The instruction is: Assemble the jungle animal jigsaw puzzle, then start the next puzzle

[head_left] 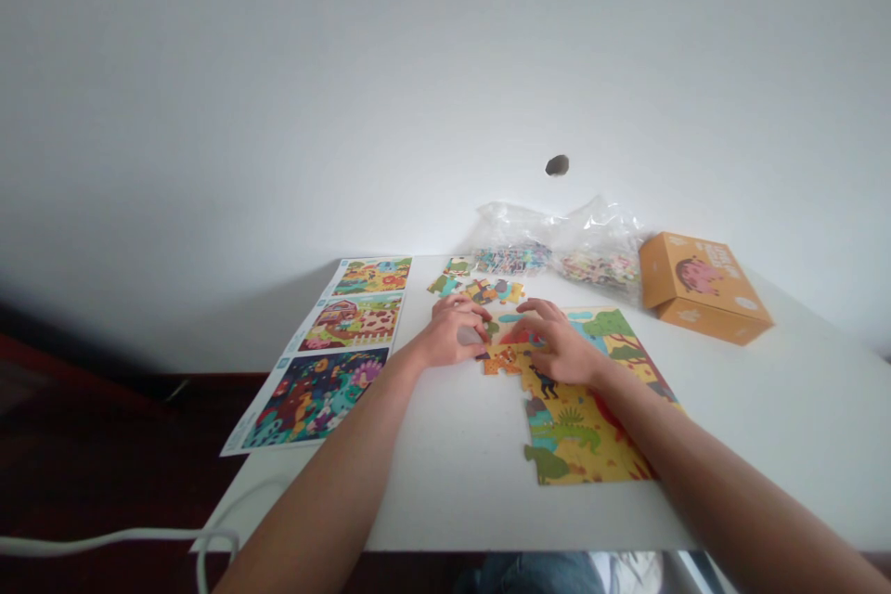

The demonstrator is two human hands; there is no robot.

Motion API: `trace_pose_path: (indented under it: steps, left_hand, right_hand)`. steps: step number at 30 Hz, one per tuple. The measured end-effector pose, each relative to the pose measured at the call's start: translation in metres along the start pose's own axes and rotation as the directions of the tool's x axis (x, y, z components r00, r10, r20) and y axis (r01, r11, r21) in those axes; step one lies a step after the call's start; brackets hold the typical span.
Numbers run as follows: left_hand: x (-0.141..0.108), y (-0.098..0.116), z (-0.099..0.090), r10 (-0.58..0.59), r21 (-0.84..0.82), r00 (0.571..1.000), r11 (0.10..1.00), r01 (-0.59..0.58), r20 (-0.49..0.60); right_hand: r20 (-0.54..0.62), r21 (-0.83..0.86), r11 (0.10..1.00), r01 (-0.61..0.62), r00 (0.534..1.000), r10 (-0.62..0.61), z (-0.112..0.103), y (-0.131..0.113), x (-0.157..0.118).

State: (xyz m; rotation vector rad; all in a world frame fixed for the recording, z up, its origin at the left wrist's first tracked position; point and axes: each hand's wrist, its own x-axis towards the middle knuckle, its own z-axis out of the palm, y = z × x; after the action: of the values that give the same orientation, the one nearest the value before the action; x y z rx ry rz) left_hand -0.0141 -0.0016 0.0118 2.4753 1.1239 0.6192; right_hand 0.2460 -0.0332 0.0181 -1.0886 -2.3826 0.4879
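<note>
Puzzle [577,441] btwn/under L+R fingers [539,308].

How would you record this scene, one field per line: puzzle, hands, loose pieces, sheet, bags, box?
Puzzle: partly built, left edge uneven
Left hand: at the puzzle's far left corner
Right hand: over the puzzle
Loose pieces: beyond the left hand
Sheet: left, three printed pictures
Bags: two, clear, pieces inside
Box: orange, right of the bags

Animal jigsaw [572,457], partly joined, flat on table [445,492]
</note>
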Motion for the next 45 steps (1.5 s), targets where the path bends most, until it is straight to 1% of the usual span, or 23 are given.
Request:
trace_pose_path:
  steps: [2,6,18,29,31,33,36,38,40,42,43,45]
  left_hand:
    - [0.000,0.000,0.000,0.002,0.000,1.000,1.000,-0.002,-0.002]
    - [0.000,-0.001,0.000,0.002,0.002,1.000,1.000,-0.002,-0.007]
    - [0.000,0.001,-0.001,0.003,0.002,1.000,1.000,-0.003,-0.011]
    - [-0.001,0.004,-0.001,0.000,0.009,1.000,1.000,0.000,-0.007]
    - [-0.001,0.003,-0.001,0.014,0.008,1.000,1.000,-0.013,-0.015]
    - [0.000,0.000,0.000,0.013,0.014,0.998,1.000,-0.012,-0.058]
    - [0.002,-0.010,0.003,-0.051,0.054,0.978,0.997,0.063,-0.203]
    - [0.004,-0.017,0.006,-0.125,0.092,0.948,0.983,0.158,-0.294]
    - [0.004,-0.021,0.008,-0.207,0.124,0.916,0.957,0.263,-0.343]
    - [0.003,-0.022,0.010,-0.270,0.160,0.899,0.927,0.340,-0.345]
    - [0.002,-0.021,0.011,-0.287,0.183,0.900,0.915,0.358,-0.328]
    - [0.001,-0.019,0.012,-0.297,0.233,0.916,0.903,0.361,-0.268]
  right_hand:
    - [-0.007,0.000,1.000,-0.003,1.000,0.003,0.000,0.000,0.000]
    - [0.030,-0.017,1.000,-0.005,1.000,0.006,0.001,0.002,0.000]
    - [0.022,-0.007,1.000,-0.006,1.000,0.006,0.002,0.002,0.000]
    - [0.081,-0.020,0.997,0.068,0.994,-0.066,-0.002,-0.001,-0.001]
    - [0.082,-0.020,0.997,0.068,0.994,-0.067,-0.003,-0.003,-0.001]
    - [0.078,-0.015,0.998,0.063,0.995,-0.061,-0.003,-0.005,0.000]
    - [0.077,-0.009,0.998,0.058,0.995,-0.057,-0.005,-0.008,-0.001]
    - [0.099,-0.021,0.998,0.057,0.994,-0.055,-0.007,-0.008,-0.001]
    - [0.139,-0.048,0.998,0.042,0.990,-0.035,-0.011,-0.006,-0.002]
    - [0.193,-0.082,0.997,0.005,0.981,0.011,-0.017,-0.002,-0.004]
    - [0.225,-0.097,0.995,-0.017,0.974,0.038,-0.021,0.001,-0.005]
    - [0.274,-0.119,0.991,-0.053,0.958,0.084,-0.027,0.005,-0.005]
